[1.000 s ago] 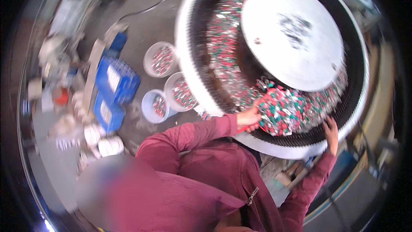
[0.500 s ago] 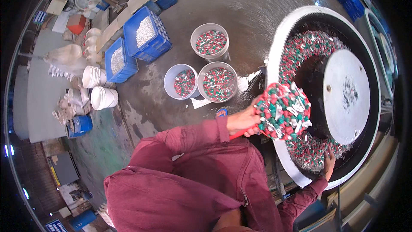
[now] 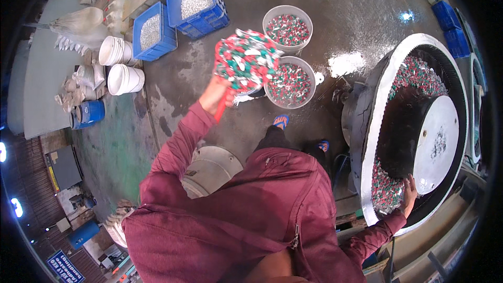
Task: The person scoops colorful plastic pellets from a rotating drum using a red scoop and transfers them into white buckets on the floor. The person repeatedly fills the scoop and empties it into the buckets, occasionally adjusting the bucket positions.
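Note:
My left hand [image 3: 214,94] is closed around the handle of a red scoop [image 3: 220,110], held up over the buckets. Small red, green and white pieces [image 3: 246,60] heap above its rim. On the right, a big round machine bowl [image 3: 368,178] with a white rim holds more of these pieces. My right hand [image 3: 410,195] reaches into it with fingers stretched out, beside the white round disc [image 3: 437,144] at its centre. Two grey-white buckets [image 3: 313,86] of mixed pieces stand on the floor; the scoop mostly covers a third.
Two blue crates [image 3: 201,23] of white pieces stand at the upper left. White buckets [image 3: 126,79] and blue drums [image 3: 90,112] are further left. A large pale container [image 3: 212,165] stands beside my left elbow. The floor [image 3: 346,26] looks wet.
My left hand has swung the loaded scoop left, from the machine bowl to above the buckets. The whole view has shifted. My right hand is still in the bowl.

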Demonstrator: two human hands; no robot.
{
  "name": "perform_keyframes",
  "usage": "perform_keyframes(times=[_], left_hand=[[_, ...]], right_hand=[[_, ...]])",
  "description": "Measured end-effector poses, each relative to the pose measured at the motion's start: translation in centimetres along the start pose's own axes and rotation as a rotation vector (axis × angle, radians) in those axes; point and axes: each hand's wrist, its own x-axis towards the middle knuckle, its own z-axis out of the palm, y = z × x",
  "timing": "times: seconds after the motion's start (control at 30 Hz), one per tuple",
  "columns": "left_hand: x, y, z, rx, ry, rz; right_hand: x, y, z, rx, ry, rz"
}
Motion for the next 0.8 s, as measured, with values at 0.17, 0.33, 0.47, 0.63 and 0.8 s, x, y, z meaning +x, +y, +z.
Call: perform_keyframes(times=[0.17, 0.33, 0.47, 0.63, 0.8], left_hand=[[5.4, -0.8, -7.5, 0.406, 0.418, 0.240], [11.6, -3.8, -12.9, 1.202, 0.661, 0.392], [17.7, -7.2, -14.3, 1.435, 0.719, 0.301], [20.6, -10.4, -14.3, 1.446, 0.882, 0.293], [20.0, -9.9, -13.0, 1.247, 0.927, 0.260]], right_hand=[[-3.4, -0.6, -0.5, -0.074, 0.071, 0.042], [-7.3, -0.8, -1.5, -0.044, 0.060, 0.114], [-10.7, -1.2, -3.0, -0.244, 0.112, 0.178], [-14.2, -0.9, -5.9, -0.195, 0.145, 0.250], [-14.7, 1.8, -7.7, -0.053, 0.126, 0.241]])
